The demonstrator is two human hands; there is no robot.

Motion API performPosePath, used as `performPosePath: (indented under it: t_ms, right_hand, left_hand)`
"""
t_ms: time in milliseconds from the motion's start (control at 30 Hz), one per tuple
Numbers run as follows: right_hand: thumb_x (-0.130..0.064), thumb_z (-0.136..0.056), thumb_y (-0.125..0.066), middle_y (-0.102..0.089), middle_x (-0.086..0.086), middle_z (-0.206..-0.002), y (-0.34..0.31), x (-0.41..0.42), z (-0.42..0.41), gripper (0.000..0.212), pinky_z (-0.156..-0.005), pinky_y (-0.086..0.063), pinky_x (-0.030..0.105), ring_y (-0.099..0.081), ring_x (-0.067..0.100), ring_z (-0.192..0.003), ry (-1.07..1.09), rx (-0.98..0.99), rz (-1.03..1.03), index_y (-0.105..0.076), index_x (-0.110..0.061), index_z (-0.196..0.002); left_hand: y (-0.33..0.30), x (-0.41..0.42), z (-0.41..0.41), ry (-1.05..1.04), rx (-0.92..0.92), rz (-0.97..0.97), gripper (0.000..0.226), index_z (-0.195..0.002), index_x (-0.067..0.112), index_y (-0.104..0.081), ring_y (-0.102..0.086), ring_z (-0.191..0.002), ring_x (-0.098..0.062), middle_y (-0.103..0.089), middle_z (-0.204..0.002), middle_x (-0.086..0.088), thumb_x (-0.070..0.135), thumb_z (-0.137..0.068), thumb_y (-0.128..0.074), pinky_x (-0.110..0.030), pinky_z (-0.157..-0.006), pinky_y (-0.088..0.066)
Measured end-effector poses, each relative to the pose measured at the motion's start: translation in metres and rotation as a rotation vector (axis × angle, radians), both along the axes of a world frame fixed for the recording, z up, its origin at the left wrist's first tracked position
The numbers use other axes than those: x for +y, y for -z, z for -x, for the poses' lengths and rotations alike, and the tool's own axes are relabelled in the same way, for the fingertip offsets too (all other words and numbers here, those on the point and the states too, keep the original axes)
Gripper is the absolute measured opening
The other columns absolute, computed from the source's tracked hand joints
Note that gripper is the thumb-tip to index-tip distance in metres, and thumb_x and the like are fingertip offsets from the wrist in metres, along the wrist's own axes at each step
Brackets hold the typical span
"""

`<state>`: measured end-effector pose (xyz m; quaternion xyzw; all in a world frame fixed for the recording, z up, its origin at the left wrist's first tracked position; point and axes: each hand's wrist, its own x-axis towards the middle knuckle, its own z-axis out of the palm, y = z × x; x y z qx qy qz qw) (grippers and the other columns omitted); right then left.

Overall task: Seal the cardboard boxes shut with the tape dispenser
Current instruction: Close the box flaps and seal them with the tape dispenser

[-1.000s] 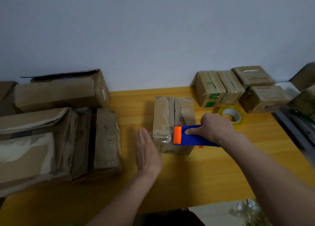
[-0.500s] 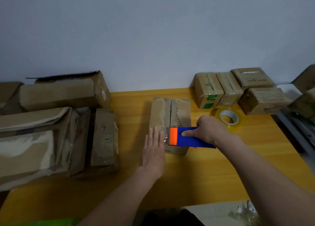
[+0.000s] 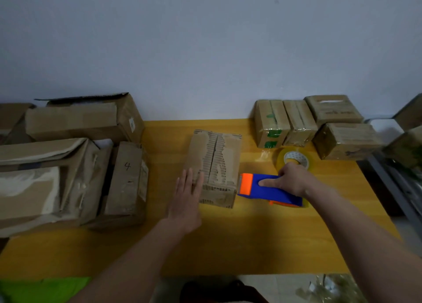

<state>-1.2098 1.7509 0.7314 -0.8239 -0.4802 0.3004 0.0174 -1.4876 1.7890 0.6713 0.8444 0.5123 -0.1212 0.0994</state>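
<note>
Gripping the blue tape dispenser [image 3: 269, 188], the right hand [image 3: 294, 179] has its index finger laid straight along the blue side and the other fingers wrapped over the top. That dispenser sits low over the yellow table [image 3: 228, 238], its orange front end [image 3: 246, 183] just beside the right face of the torn cardboard box [image 3: 214, 165] at mid-table. And the left hand [image 3: 186, 199] lies flat, fingers straight and together, fingertips resting on the near left corner of that box's top. The box's top flaps meet down the middle, corrugation showing where the paper is stripped.

Behind the right hand, a roll of clear tape [image 3: 294, 158] lies flat on the table. Farther back on the right, four small taped boxes [image 3: 308, 124] cluster against the wall. Over on the left, a pile of worn cartons [image 3: 57, 165], one box marked "4" [image 3: 125, 179] standing nearest the centre.
</note>
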Motion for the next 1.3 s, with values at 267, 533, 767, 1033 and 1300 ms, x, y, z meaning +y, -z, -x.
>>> performPosePath:
  t_ms: [267, 533, 767, 1033, 1300]
  right_hand:
    - [-0.068, -0.068, -0.069, -0.066, 0.001, -0.079, 0.01, 0.001, -0.011, 0.063, -0.057, -0.045, 0.025, -0.063, 0.016, -0.074, 0.061, 0.174, 0.029, -0.061, -0.011, -0.092]
    - [-0.061, -0.07, -0.072, -0.068, 0.006, -0.095, 0.0, -0.023, -0.056, 0.068, -0.075, -0.053, 0.032, -0.065, 0.019, -0.084, 0.051, 0.294, 0.065, -0.06, -0.006, -0.109]
    - [-0.052, -0.083, -0.064, -0.065, 0.005, -0.085, 0.004, -0.02, -0.039, 0.039, -0.065, -0.043, 0.028, -0.061, 0.018, -0.079, -0.123, 0.12, 0.152, -0.061, -0.014, -0.086]
    - [-0.043, -0.089, -0.056, -0.053, -0.003, -0.083, 0.019, -0.004, 0.004, 0.026, -0.068, -0.043, 0.03, -0.056, 0.019, -0.083, -0.135, -0.164, 0.168, -0.047, -0.02, -0.096]
    - [-0.044, -0.098, -0.042, -0.065, 0.004, -0.113, 0.076, -0.039, 0.026, 0.037, -0.091, -0.04, 0.039, -0.061, 0.024, -0.105, 0.025, -0.346, 0.095, -0.053, -0.013, -0.114]
  left_hand:
    - [0.003, -0.014, -0.049, -0.009, -0.015, 0.005, 0.115, -0.146, 0.019, 0.028, 0.041, -0.131, -0.025, 0.04, -0.149, -0.014, 0.022, -0.082, -0.068, -0.039, -0.105, 0.024]
    - [0.004, -0.01, -0.048, 0.052, 0.072, -0.003, 0.119, -0.144, 0.031, 0.03, 0.035, -0.138, -0.031, 0.038, -0.15, -0.016, 0.031, -0.081, -0.071, -0.039, -0.106, 0.023]
    - [0.002, -0.01, -0.054, 0.046, 0.083, -0.017, 0.109, -0.145, 0.031, 0.029, 0.034, -0.138, -0.032, 0.037, -0.15, -0.018, 0.016, -0.088, -0.062, -0.041, -0.107, 0.023]
    - [-0.005, -0.002, -0.039, 0.128, 0.077, -0.108, 0.101, -0.146, 0.045, 0.017, 0.006, -0.145, -0.031, 0.003, -0.159, -0.011, 0.029, -0.087, -0.063, -0.053, -0.114, 0.018]
    - [-0.003, 0.001, -0.039, 0.125, -0.028, -0.067, 0.098, -0.146, 0.046, 0.015, -0.003, -0.142, -0.035, -0.002, -0.157, -0.01, 0.047, -0.085, -0.062, -0.049, -0.117, 0.001]
